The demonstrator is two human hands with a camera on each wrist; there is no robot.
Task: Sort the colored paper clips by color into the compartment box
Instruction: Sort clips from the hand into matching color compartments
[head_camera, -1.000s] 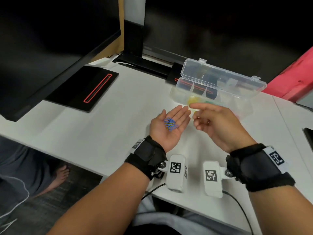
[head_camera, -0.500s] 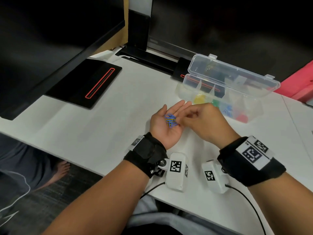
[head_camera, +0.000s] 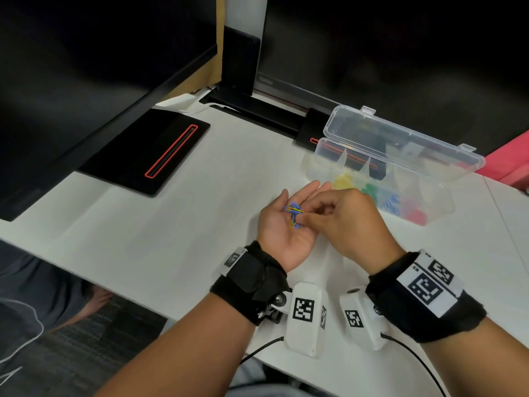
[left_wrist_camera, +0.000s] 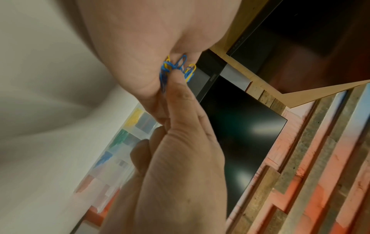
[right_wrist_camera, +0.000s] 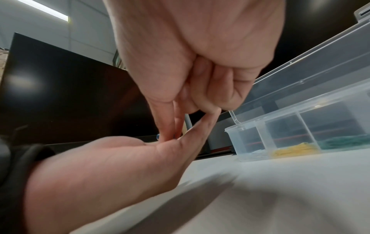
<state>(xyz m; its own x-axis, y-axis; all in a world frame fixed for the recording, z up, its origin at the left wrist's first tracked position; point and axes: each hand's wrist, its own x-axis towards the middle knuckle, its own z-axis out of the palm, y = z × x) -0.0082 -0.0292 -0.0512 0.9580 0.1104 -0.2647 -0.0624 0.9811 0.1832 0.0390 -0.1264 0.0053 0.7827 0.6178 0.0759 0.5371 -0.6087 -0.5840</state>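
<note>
1. Paper clips of blue and yellow wire (head_camera: 293,214) lie in a small tangled bunch on the palm of the left hand (head_camera: 282,227), which is held flat with the palm up and the fingers straight above the white table (head_camera: 171,239).
2. The clear plastic compartment box (head_camera: 380,179) stands on the table beyond the hands, with its lid open and leaning back.
3. Its front compartments hold sorted clips: yellow clips (head_camera: 343,181), then green clips (head_camera: 372,191), blue clips (head_camera: 392,202) and red clips (head_camera: 416,214).
4. The right hand (head_camera: 349,222) reaches into the left palm; its thumb and first finger are curled and pinch the bunch of clips.
</note>
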